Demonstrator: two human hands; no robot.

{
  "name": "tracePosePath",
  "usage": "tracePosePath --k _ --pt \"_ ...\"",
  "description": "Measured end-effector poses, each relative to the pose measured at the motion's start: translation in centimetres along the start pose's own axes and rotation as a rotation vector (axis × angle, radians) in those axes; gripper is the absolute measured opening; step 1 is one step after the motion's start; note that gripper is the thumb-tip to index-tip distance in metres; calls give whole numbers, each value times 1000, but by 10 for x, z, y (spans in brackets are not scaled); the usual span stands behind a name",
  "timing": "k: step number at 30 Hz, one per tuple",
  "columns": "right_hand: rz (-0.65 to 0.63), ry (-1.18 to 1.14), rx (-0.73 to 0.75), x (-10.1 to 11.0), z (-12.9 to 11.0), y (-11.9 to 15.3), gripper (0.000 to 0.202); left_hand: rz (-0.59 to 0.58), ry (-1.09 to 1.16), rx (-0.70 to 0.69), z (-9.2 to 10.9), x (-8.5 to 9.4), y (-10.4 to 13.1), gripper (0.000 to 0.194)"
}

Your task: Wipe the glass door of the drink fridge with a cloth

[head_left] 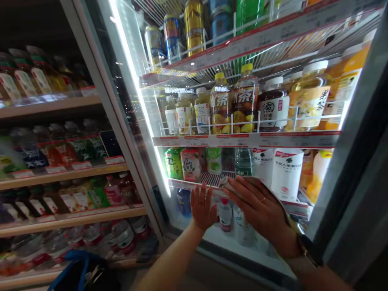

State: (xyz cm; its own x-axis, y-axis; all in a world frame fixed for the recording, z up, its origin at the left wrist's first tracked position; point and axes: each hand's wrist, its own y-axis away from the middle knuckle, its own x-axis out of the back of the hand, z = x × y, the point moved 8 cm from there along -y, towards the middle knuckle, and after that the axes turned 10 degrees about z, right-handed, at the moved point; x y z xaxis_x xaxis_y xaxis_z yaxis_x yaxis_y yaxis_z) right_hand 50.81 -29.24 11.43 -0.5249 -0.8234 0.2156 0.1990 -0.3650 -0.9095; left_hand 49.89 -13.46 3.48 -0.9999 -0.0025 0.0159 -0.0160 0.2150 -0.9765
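Both my hands are raised against the glass door [209, 238] of a lit drinks fridge. My left hand [203, 206] lies flat on the pane, its fingers stretched upward and nothing in it. Just right of it, my right hand [257, 206] presses a greyish cloth [224, 183] to the glass; the fingers cover most of the cloth. A ring and a dark wristwatch [307, 248] are on the right hand and wrist. Behind the pane, near the hands, are a green-labelled clear bottle [243, 161], white bottles [287, 173] and a red carton-like drink [190, 163].
A bright light strip [139, 97] runs down the fridge's left side. Tea bottles [245, 97] and cans [194, 26] fill the upper racks. To the left, open shelves [66, 173] hold many bottles. A black bag with blue trim [81, 268] is at the lower left.
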Motion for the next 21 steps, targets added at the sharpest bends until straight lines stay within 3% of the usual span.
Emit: tracePosePath --k 7,11,15,18,21 --pt "91 38 -129 12 14 -12 44 -149 8 -29 -1 15 -14 64" --pt "119 9 -109 12 17 -12 50 -101 12 -75 -6 15 -47 64" --pt "272 96 -133 25 29 -8 62 -62 19 8 -17 -3 -74 65" --pt "371 191 -263 39 44 -3 65 -25 28 13 -16 -9 -78 63" --pt "329 201 -322 41 49 -3 64 -27 31 27 -15 -8 -76 64"
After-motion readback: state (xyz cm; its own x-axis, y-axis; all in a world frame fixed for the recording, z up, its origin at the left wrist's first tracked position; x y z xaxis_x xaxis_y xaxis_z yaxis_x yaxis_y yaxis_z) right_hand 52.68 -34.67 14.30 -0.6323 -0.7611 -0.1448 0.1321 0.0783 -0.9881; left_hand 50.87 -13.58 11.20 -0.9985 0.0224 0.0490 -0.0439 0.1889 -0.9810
